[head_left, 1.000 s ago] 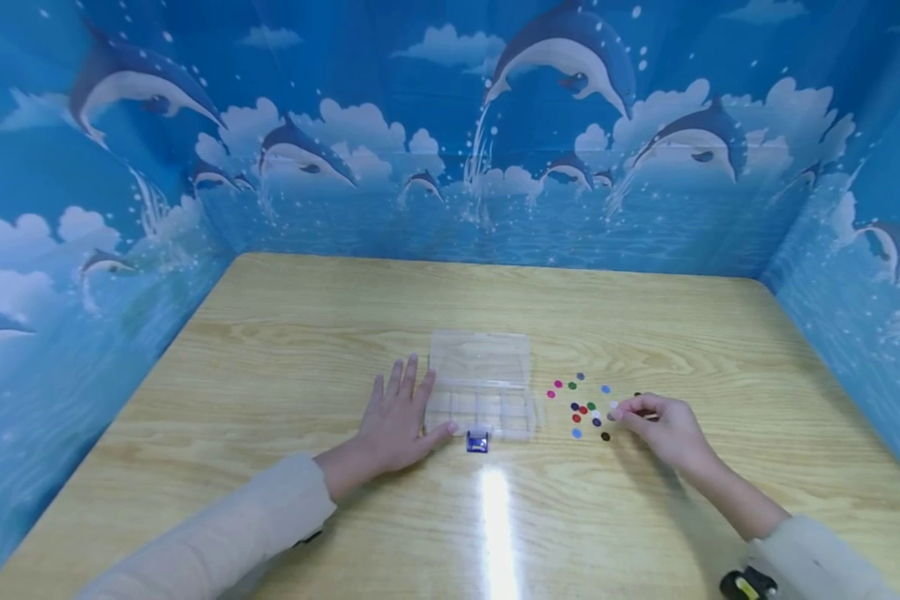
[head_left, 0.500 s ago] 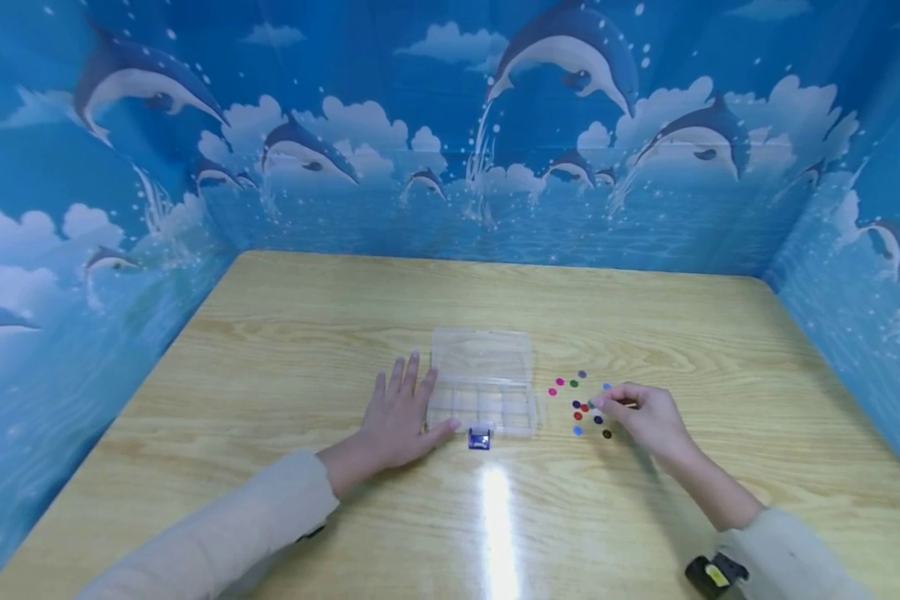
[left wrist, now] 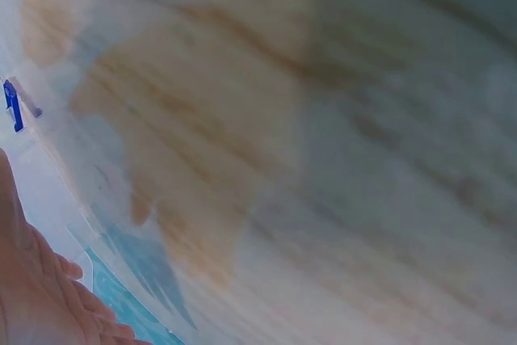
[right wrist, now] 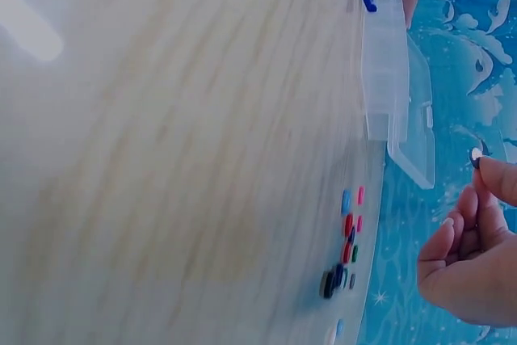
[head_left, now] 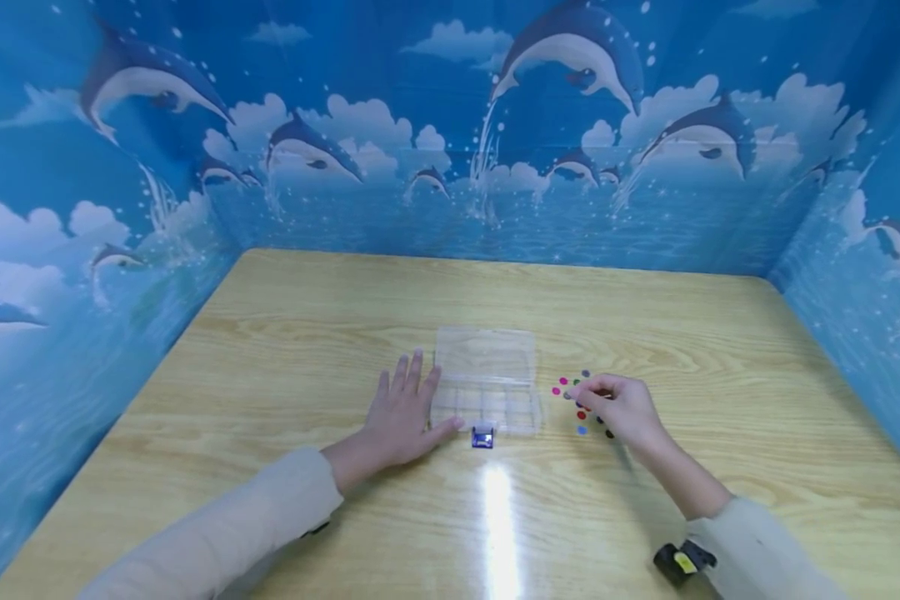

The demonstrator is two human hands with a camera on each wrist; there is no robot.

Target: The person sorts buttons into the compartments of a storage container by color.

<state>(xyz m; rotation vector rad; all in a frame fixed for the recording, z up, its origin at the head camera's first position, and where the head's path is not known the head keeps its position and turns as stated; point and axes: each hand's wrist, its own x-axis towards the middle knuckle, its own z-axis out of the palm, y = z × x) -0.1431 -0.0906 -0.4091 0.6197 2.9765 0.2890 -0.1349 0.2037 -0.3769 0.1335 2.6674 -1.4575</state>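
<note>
My left hand point(head_left: 401, 417) rests with spread fingers against the left side of a clear plastic compartment box point(head_left: 523, 408), its thumb at the front left corner. The box's lid point(head_left: 486, 353) lies folded back behind it, and a blue latch point(head_left: 483, 437) sticks out in front. Thumb and index finger of my right hand point(head_left: 624, 408) pinch a small dark grey disc point(right wrist: 475, 161), raised above the table in the right wrist view. Below that hand lie several small coloured discs, among them a pink disc point(head_left: 563, 381), a red disc point(head_left: 581, 415) and a light blue disc point(head_left: 582, 431); the hand hides some.
Everything stands on a wood-grain table point(head_left: 330, 317). Behind it and at both sides hangs a blue curtain point(head_left: 487, 200) with dolphins. A bright light reflection point(head_left: 499, 525) lies on the table in front of the box.
My right hand has moved left across the scattered discs towards the box, carrying the grey disc in its fingertips. My left hand has stayed beside the box.
</note>
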